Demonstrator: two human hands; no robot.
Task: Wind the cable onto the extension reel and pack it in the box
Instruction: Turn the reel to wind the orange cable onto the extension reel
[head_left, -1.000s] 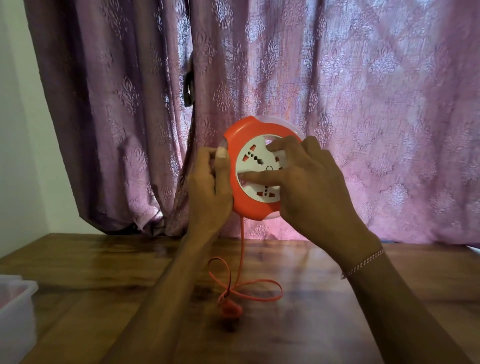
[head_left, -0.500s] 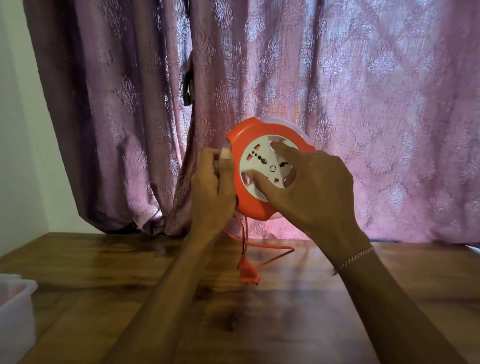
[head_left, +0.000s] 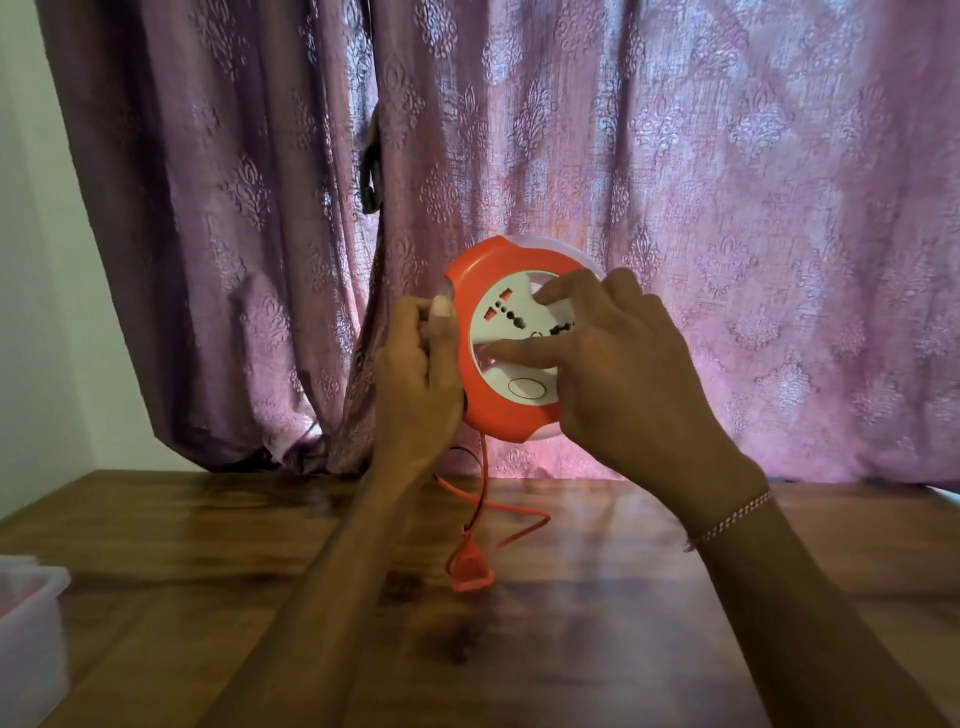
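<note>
The extension reel (head_left: 511, 338) is held upright in the air above the far half of the wooden table (head_left: 675, 597), its white socket face turned toward the wearer, likely so the inner disc can be turned while the orange rim is kept from spinning. The left hand (head_left: 421, 374) is clenched round the reel's left edge, thumb lying on the orange rim. The right hand (head_left: 618, 364) has its fingers spread across the white face, two fingertips pressed into it, a grip that looks suited to cranking the disc round. The cable (head_left: 485, 499) hangs from the bottom of the reel in a short loose loop, and its plug (head_left: 470, 569) lies on the table just below, so only a little seems left to wind. Close behind the reel hangs the curtain (head_left: 675, 208). The table around the plug is bare, giving the loop free room to rise. The box (head_left: 28, 639) sits at the near left edge, well apart from the reel, partly cut off by the frame.
</note>
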